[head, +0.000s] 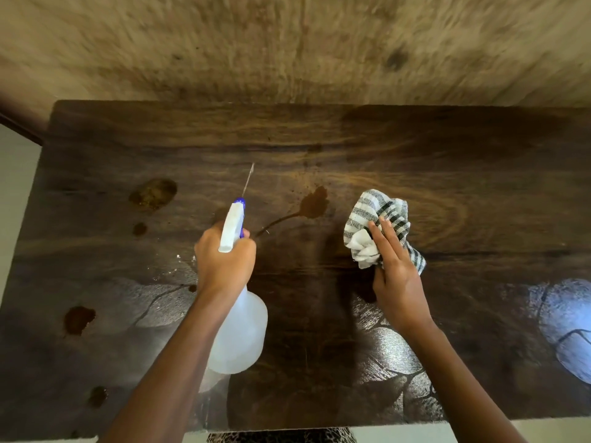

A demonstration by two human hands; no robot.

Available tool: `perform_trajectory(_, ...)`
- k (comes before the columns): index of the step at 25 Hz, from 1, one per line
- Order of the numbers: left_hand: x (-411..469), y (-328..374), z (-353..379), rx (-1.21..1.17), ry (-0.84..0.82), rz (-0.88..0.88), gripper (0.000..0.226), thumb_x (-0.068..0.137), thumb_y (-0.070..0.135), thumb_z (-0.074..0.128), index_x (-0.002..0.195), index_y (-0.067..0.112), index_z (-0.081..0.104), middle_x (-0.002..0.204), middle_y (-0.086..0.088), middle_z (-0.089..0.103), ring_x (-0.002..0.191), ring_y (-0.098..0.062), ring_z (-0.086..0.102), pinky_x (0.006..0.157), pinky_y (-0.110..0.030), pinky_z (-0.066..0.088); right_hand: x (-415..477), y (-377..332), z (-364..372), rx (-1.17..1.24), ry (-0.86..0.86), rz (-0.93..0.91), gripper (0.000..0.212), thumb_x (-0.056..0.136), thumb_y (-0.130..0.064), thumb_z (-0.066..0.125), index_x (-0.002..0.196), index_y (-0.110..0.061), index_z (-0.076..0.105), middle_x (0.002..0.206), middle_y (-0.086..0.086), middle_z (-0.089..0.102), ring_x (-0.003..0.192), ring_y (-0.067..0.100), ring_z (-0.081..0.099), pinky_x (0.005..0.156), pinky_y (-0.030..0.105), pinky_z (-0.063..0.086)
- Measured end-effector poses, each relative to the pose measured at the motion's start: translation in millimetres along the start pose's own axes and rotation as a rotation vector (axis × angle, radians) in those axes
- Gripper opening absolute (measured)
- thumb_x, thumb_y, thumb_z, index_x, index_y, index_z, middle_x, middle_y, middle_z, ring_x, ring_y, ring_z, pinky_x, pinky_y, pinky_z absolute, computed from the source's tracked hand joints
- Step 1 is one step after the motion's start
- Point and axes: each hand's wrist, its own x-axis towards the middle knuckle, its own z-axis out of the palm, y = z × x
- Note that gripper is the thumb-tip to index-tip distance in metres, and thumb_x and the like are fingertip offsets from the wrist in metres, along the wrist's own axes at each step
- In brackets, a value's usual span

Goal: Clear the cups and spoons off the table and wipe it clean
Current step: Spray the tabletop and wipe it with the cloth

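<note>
A dark wooden table fills the view, marked with brown spills: one in the middle, one at the left, one near the left front. My left hand grips a translucent white spray bottle with a blue nozzle, and a thin jet leaves the nozzle toward the far side. My right hand presses a crumpled white cloth with dark stripes onto the table to the right of the middle spill. No cups or spoons are in view.
A rough tan wall stands right behind the table's far edge. Smaller brown drops and white crumbs lie on the left half. The glossy surface near the front shows pale reflections.
</note>
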Motion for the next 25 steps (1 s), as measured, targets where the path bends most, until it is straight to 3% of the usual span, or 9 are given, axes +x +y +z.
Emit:
perform_trajectory(4, -6.1, 1.4, -11.0, 0.044, -0.026, 0.02, 0.04, 0.084, -0.003, 0.054, 0.057, 0.022, 0.037, 0.062, -0.001, 0.041, 0.055, -0.016, 0.041, 0.064, -0.034, 0.04, 0.8, -8.9, 1.3, -0.011, -0.015, 0.019, 0.069, 0.081, 0.02, 0.04, 0.143, -0.012, 0.035, 0.146, -0.012, 0.016, 0.141, 0.023, 0.024, 0.112, 0.038, 0.028)
perform_trajectory(8, -13.1, -16.9, -20.3, 0.113, -0.219, 0.081, 0.036, 0.083, -0.003, 0.055, 0.066, 0.028, 0.048, 0.068, -0.002, 0.049, 0.057, -0.015, 0.047, 0.059, -0.029, 0.044, -2.1, -12.9, 4.7, -0.026, -0.01, 0.028, 0.071, 0.08, 0.021, 0.041, 0.143, -0.011, 0.036, 0.147, -0.01, 0.018, 0.141, 0.024, 0.026, 0.111, 0.035, 0.028)
perform_trajectory(11, -19.1, -31.3, -20.0, 0.153, -0.317, 0.083, 0.025, 0.082, -0.003, 0.054, 0.072, 0.019, 0.057, 0.067, -0.004, 0.052, 0.052, -0.014, 0.047, 0.046, -0.022, 0.041, -7.8, -12.2, 7.9, -0.028, -0.003, 0.051, 0.071, 0.079, 0.021, 0.04, 0.142, -0.01, 0.037, 0.147, -0.008, 0.019, 0.14, 0.026, 0.028, 0.109, 0.03, 0.026)
perform_trajectory(13, -21.5, -37.8, -18.8, 0.16, -0.305, 0.053, 0.022, 0.083, -0.002, 0.053, 0.072, 0.017, 0.055, 0.066, -0.003, 0.05, 0.051, -0.013, 0.046, 0.042, -0.018, 0.038, -11.5, -12.3, 9.7, -0.034, -0.011, 0.06, 0.071, 0.079, 0.021, 0.04, 0.142, -0.011, 0.037, 0.148, -0.007, 0.021, 0.14, 0.025, 0.028, 0.109, 0.029, 0.024)
perform_trajectory(17, -23.7, -43.8, -20.2, 0.223, -0.279, 0.066, 0.035, 0.084, 0.001, 0.056, 0.066, 0.027, 0.043, 0.065, -0.001, 0.046, 0.053, -0.012, 0.045, 0.046, -0.021, 0.04, -13.2, -13.2, 14.8, -0.015, -0.008, 0.08, 0.07, 0.08, 0.02, 0.041, 0.142, -0.011, 0.037, 0.149, -0.004, 0.022, 0.14, 0.025, 0.027, 0.111, 0.033, 0.026)
perform_trajectory(20, -15.4, -39.8, -29.2, 0.168, -0.257, 0.198, 0.039, 0.083, -0.001, 0.058, 0.066, 0.03, 0.044, 0.061, 0.001, 0.047, 0.05, -0.007, 0.049, 0.041, -0.013, 0.038, -4.9, -15.7, 17.9, 0.008, 0.013, 0.118, 0.067, 0.082, 0.017, 0.04, 0.142, -0.011, 0.036, 0.153, 0.005, 0.024, 0.141, 0.024, 0.025, 0.11, 0.029, 0.024)
perform_trajectory(23, 9.2, -30.5, -41.0, 0.067, -0.145, 0.39, 0.022, 0.079, 0.005, 0.06, 0.075, 0.026, 0.053, 0.069, 0.006, 0.054, 0.061, 0.003, 0.055, 0.05, -0.008, 0.042, 17.8, -15.9, 25.6, 0.06, 0.043, 0.235, 0.059, 0.09, 0.007, 0.039, 0.145, -0.011, 0.028, 0.155, 0.008, 0.02, 0.143, 0.021, 0.019, 0.111, 0.025, 0.018)
perform_trajectory(24, 19.9, -25.1, -44.0, 0.038, -0.104, 0.427, 0.012, 0.075, 0.011, 0.057, 0.082, 0.021, 0.057, 0.074, 0.008, 0.057, 0.065, 0.004, 0.056, 0.056, -0.006, 0.042, 30.0, -13.6, 31.8, 0.079, 0.059, 0.286, 0.056, 0.094, 0.001, 0.039, 0.147, -0.011, 0.024, 0.156, 0.007, 0.017, 0.143, 0.021, 0.017, 0.112, 0.028, 0.017)
perform_trajectory(25, 31.8, -20.5, -45.7, 0.014, -0.054, 0.466, 0.018, 0.072, 0.014, 0.054, 0.089, 0.016, 0.058, 0.08, 0.01, 0.058, 0.07, 0.006, 0.056, 0.062, -0.006, 0.043, 45.7, -11.6, 39.1, 0.097, 0.077, 0.335, 0.055, 0.096, -0.007, 0.039, 0.148, -0.011, 0.02, 0.157, 0.007, 0.014, 0.144, 0.022, 0.014, 0.115, 0.033, 0.015)
